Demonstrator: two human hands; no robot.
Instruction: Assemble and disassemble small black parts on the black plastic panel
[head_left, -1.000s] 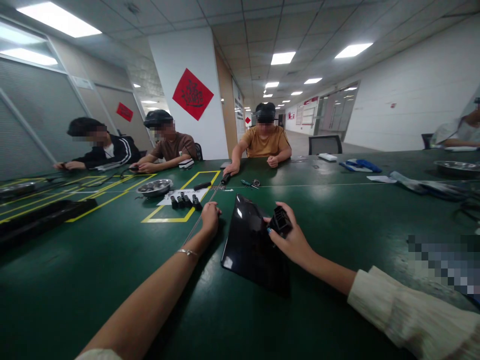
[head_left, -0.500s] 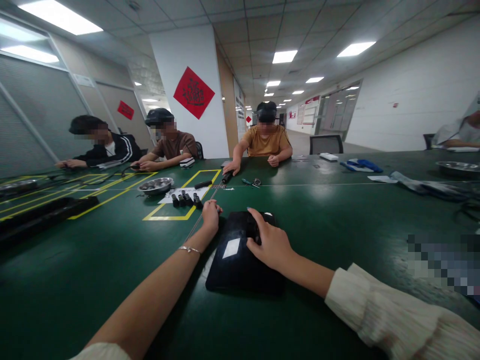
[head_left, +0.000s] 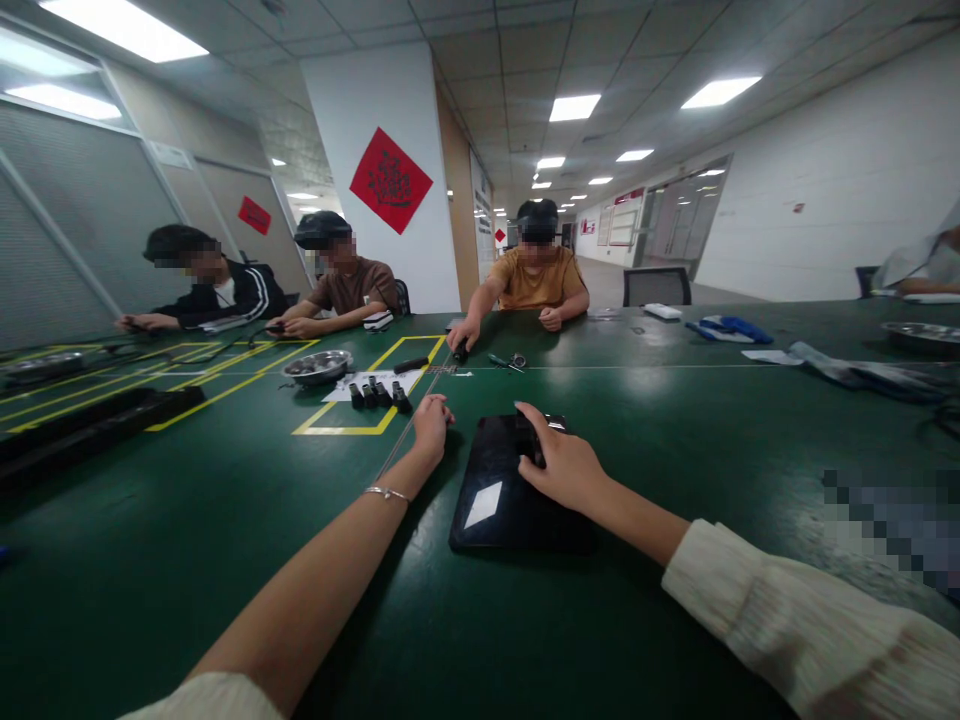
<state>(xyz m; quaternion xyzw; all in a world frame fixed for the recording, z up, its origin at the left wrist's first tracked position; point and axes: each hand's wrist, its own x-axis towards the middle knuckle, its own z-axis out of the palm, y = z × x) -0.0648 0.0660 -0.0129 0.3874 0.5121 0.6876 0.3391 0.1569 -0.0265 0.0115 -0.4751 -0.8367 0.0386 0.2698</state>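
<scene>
A flat black panel (head_left: pixel 499 475) with a white label lies on the green table. My right hand (head_left: pixel 562 465) is closed around a dark part at the panel's upper edge; that part is mostly hidden by the fingers. Left of the panel, my left hand (head_left: pixel 433 425) rests with its fingers curled, and whatever they may hold is too small to make out. Beyond it several black cylindrical pieces (head_left: pixel 381 394) stand by a white paper (head_left: pixel 337 389) inside a yellow taped outline.
A metal bowl (head_left: pixel 318 366) stands left of the paper. Across the table, a person's hand (head_left: pixel 465 335) holds a black object near small tools (head_left: pixel 508 361). A long black tray (head_left: pixel 97 425) lies at the left, blue and grey cloths at the right.
The black panel and my right hand have moved right and slightly away from me. The gap between my left hand and the panel is wider. The opposite person's hand has shifted the black object.
</scene>
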